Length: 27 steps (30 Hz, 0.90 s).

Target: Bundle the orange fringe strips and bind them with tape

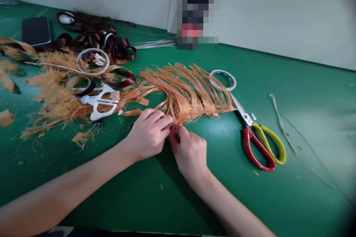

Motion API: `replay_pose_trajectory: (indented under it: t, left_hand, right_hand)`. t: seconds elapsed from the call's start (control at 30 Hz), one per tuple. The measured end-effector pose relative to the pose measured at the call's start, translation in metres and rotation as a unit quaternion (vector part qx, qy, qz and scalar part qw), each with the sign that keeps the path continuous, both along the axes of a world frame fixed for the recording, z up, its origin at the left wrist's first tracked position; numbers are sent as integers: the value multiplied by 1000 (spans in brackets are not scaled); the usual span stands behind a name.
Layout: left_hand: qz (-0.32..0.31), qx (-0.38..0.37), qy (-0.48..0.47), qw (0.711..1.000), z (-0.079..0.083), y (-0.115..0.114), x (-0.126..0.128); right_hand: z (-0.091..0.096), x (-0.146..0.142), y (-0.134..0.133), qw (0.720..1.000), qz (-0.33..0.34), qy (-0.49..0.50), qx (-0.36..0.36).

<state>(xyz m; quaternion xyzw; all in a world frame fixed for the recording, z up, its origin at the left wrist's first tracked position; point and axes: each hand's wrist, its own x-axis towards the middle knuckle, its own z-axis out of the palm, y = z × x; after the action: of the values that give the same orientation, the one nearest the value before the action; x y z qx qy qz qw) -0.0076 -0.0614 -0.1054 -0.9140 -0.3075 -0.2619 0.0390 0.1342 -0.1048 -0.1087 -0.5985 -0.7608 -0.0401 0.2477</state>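
Green table [278, 200] holds a big fan of orange straw [186, 92], its long strands pointing up and away from the person. Left hand [147, 135] and right hand [189, 152] pinch its near end, fingers clamped tight on it.

Green desk [311, 96] strewn with orange fibre strands [186, 92], loose clippings around. Red-and-yellow-handled scissors [258, 148] right of strands, tape roll [222, 80] touching blade tip. Far left: dark ribbon tangle [94, 37], black phone [36, 31], white plastic tool [100, 102].
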Motion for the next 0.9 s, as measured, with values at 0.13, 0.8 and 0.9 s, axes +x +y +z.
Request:
replay_pose_trajectory:
  t: [0.13, 0.8, 0.9]
  left_hand:
    - [4, 5, 0, 1000, 0, 0, 0]
    - [12, -33, -118, 992, 4, -3, -6]
    - [3, -39, -110, 993, 3, -2, -6]
  right_hand:
    - [-4, 0, 1, 997, -42, 64, -24]
    - [1, 6, -2, 986, -75, 125, -77]
    - [1, 6, -3, 988, -72, 121, -69]
